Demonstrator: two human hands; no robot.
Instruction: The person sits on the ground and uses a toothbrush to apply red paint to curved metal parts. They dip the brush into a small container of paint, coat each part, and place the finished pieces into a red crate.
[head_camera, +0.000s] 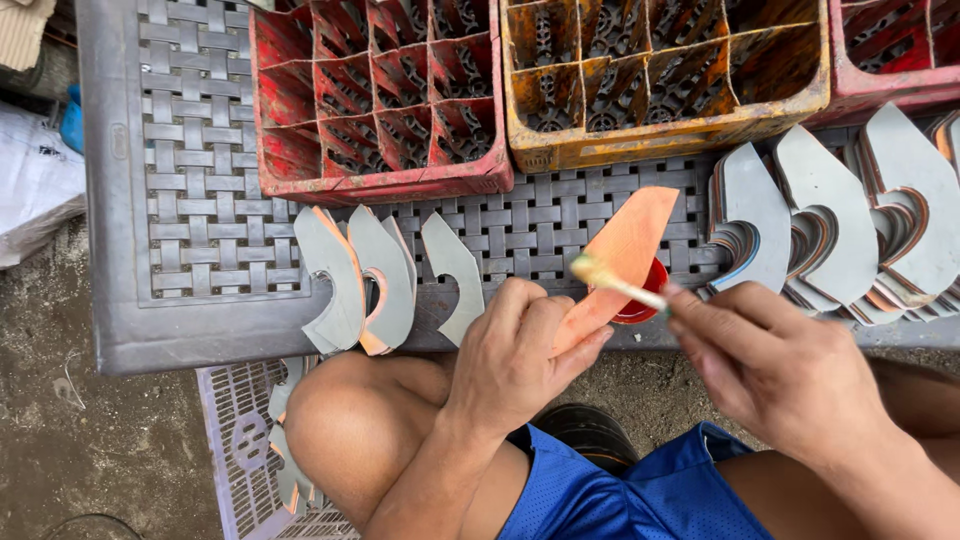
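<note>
My left hand (515, 355) grips the orange curved cut-out piece (622, 262); right hand (770, 365) pinches the small brush (615, 283), gluing; the stroke must run toward one o'clock.

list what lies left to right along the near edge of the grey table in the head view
small group of grey cut pieces → left hand holding orange piece → brush in right hand → big stack of grey pieces

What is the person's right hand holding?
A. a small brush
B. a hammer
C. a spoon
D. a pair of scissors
A. The right hand grips a small brush whose pale bristle tip rests on the orange cut-out piece held up by the left hand, just above a small red pot on the woven plastic table.
</note>
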